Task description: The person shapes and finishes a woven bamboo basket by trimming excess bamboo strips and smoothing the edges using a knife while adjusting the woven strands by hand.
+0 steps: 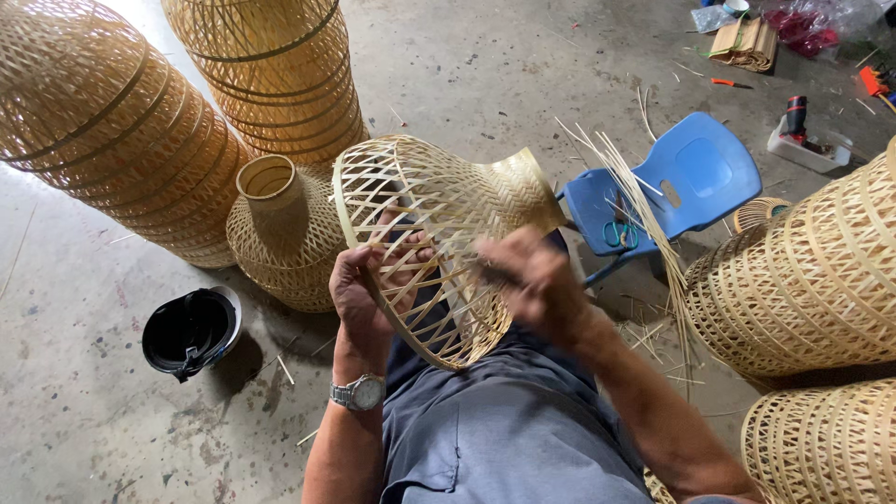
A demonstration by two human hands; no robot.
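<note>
Across the person's lap lies a woven bamboo shade (pixel 439 233), its body and neck already latticed but the wide rim seemingly unfinished, left hand (pixel 369 280) clamped on that rim, right hand (pixel 532 280) closed around a dark tool.

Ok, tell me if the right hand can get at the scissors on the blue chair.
Probably yes: the right hand is nearest, the scissors lie exposed on the blue chair, and only loose bamboo strips cross over them.
</note>
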